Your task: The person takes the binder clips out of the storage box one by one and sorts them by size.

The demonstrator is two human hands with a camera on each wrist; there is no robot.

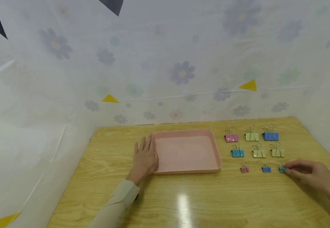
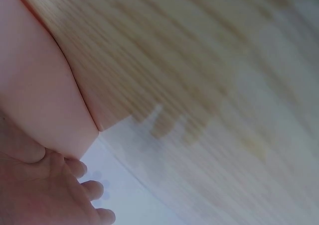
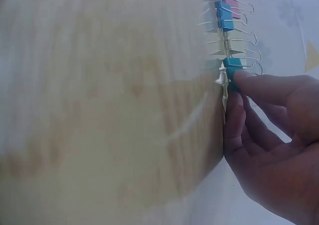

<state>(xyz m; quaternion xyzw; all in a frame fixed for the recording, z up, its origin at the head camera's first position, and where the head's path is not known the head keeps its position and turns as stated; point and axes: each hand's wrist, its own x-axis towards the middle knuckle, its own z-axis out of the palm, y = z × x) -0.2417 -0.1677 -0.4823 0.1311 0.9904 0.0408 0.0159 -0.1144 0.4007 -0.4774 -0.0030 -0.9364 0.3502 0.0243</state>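
My left hand (image 1: 145, 156) lies against the left wall of a pink tray (image 1: 187, 171), its fingers extended. In the left wrist view the palm and fingertips of that hand (image 2: 45, 190) show beside the tray's outer wall (image 2: 45, 85). At the right, my right hand (image 1: 314, 175) pinches a small teal binder clip (image 1: 282, 169) between thumb and fingers at the table surface. The right wrist view shows the same teal clip (image 3: 233, 65) at the fingertips. To its left stand a small blue binder clip (image 1: 266, 169) and a small pink one (image 1: 244, 169).
Behind the small clips stand a middle row with a teal-blue clip (image 1: 237, 153) and two yellow-green clips (image 1: 259, 153), and a back row of larger pink (image 1: 231, 138), yellow-green (image 1: 251, 136) and blue clips (image 1: 271, 136). A flowered sheet (image 1: 165, 79) hangs behind the wooden table (image 1: 110, 139).
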